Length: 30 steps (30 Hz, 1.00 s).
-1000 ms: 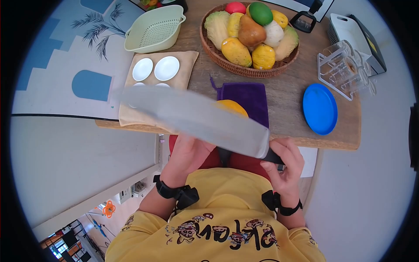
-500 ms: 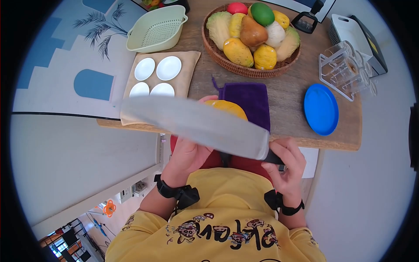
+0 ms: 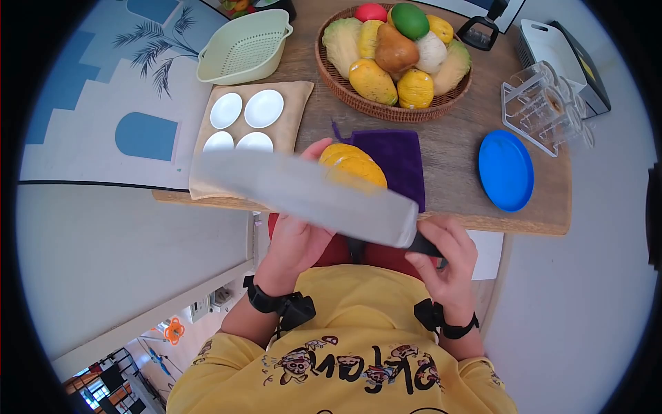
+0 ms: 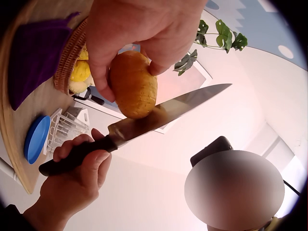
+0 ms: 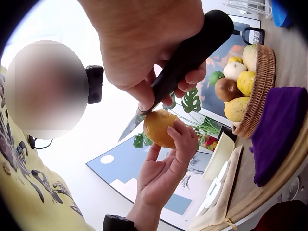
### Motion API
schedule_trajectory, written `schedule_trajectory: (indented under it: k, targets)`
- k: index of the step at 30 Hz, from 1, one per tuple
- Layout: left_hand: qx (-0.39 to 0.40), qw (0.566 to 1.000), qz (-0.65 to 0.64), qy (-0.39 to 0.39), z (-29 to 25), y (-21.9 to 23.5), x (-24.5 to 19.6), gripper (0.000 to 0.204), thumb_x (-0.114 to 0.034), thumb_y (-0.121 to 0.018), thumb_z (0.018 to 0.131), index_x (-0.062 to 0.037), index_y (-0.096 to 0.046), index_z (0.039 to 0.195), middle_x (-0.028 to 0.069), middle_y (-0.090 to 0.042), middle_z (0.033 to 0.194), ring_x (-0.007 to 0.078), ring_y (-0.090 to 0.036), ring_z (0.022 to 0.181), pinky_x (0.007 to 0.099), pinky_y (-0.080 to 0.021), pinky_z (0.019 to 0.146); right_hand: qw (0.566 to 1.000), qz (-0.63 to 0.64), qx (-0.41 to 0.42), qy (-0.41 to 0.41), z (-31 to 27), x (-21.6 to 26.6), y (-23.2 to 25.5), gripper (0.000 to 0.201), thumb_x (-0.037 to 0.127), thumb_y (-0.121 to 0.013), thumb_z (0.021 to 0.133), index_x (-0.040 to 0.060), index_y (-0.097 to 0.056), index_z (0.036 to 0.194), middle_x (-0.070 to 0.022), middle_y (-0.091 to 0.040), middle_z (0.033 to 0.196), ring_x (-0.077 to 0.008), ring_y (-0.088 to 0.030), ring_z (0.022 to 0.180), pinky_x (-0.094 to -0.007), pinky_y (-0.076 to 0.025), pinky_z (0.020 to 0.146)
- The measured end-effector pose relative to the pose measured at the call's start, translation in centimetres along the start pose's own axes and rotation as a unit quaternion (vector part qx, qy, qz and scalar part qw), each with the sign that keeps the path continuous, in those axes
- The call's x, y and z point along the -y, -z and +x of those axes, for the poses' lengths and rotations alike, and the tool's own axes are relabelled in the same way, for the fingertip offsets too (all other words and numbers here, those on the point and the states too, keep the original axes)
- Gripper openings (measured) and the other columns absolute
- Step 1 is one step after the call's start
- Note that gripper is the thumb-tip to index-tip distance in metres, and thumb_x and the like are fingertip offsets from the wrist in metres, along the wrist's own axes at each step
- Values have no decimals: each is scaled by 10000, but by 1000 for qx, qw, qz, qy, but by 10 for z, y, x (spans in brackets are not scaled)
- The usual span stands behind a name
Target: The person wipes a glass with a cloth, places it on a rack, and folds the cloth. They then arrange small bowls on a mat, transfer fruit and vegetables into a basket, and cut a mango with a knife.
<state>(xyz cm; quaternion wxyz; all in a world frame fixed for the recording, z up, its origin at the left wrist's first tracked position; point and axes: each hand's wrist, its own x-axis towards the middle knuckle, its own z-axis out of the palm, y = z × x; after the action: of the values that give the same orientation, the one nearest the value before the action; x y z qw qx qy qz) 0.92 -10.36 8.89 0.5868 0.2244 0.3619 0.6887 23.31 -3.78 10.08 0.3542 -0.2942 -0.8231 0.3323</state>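
My left hand (image 3: 301,245) holds up a yellow oval fruit (image 3: 353,164) with dark specks, over the front edge of the table. In the left wrist view the thumb and fingers grip the fruit (image 4: 132,82) from above. A large kitchen knife (image 3: 310,196) is in my right hand (image 3: 449,265), whose fingers curl round its black handle (image 4: 79,156). The blade lies right at the underside of the fruit in the left wrist view. From the head, the broad blade hides part of the fruit and of my left hand.
Behind lies a purple cloth (image 3: 396,162), with a wicker basket (image 3: 338,93) of fruit and vegetables beyond. To the left are white dishes (image 3: 264,108) on a beige mat (image 3: 293,114) and a green colander (image 3: 238,52). A blue plate (image 3: 505,170) and a glass rack (image 3: 527,131) stand right.
The knife has shifted slightly left and down toward me, with my right hand following. More of the yellow fruit and of my left fingers now shows above the blade.
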Motion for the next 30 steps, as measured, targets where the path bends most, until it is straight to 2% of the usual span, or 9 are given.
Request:
schedule_trajectory:
  k: [2,5,11,13,19,21,25,27,30]
  targets:
    - [4,992,-128,18,-3,-3,1,600,-200,-483,1040,-136,-194,1562,95,-416,1491,248,-456,1374,456,-434,1094,999,11,-15,-30,1,0,-2,363,184,-819,738,8,-691,1029,-125,-645,931,-287,-655,758,-354,-522,645]
    - [8,993,-113,24,-4,-2,0,599,-247,-452,1056,-168,-164,1576,103,-401,1505,269,-460,1372,475,-437,1091,998,1,-24,-60,1,0,-1,353,167,-818,742,6,-690,1030,-132,-643,933,-290,-655,759,-349,-523,644]
    - [12,991,-130,30,0,-4,3,657,-240,-488,1024,-185,-147,1582,166,-392,1513,347,-479,1349,515,-448,1093,1000,-6,5,14,0,1,-5,362,162,-818,745,-5,-686,1037,-148,-638,927,-288,-652,754,-341,-521,643]
    - [-7,989,-145,39,-3,-4,4,665,-260,-496,1023,-199,-145,1585,172,-406,1503,350,-501,1326,522,-464,1076,999,-3,-42,-23,1,-3,-7,371,175,-824,738,-4,-688,1034,-143,-639,926,-290,-650,754,-339,-520,642]
    - [2,996,-85,31,1,-2,6,617,-351,-489,1043,-125,-221,1551,111,-442,1472,264,-480,1350,437,-452,1082,1000,11,15,22,2,0,1,385,184,-827,728,-1,-694,1038,-133,-639,928,-291,-650,764,-341,-520,649]
    - [-45,992,-104,56,-2,7,10,630,-400,-481,1033,-59,-296,1530,216,-395,1511,339,-452,1371,477,-436,1103,1000,8,23,14,1,2,0,378,184,-823,731,0,-695,1036,-127,-642,924,-284,-654,769,-342,-521,650]
    - [-26,980,-190,45,-5,7,13,624,-428,-464,1033,-21,-349,1492,220,-408,1503,322,-536,1275,475,-461,1075,999,11,-16,-32,2,-2,-2,375,191,-823,732,7,-699,1034,-122,-644,907,-278,-654,759,-342,-519,641]
    - [-10,988,-144,62,-5,10,13,564,-356,-468,1050,-92,-314,1524,92,-496,1419,209,-518,1294,399,-442,1085,1000,9,3,-9,2,-2,1,373,188,-822,733,8,-699,1035,-124,-643,908,-280,-654,754,-342,-520,638]
    - [-41,986,-129,101,-2,2,5,573,-353,-473,1048,-91,-306,1529,84,-493,1424,210,-513,1304,403,-430,1097,999,-1,32,20,2,3,3,368,183,-820,733,12,-700,1035,-126,-643,910,-283,-653,745,-344,-521,632]
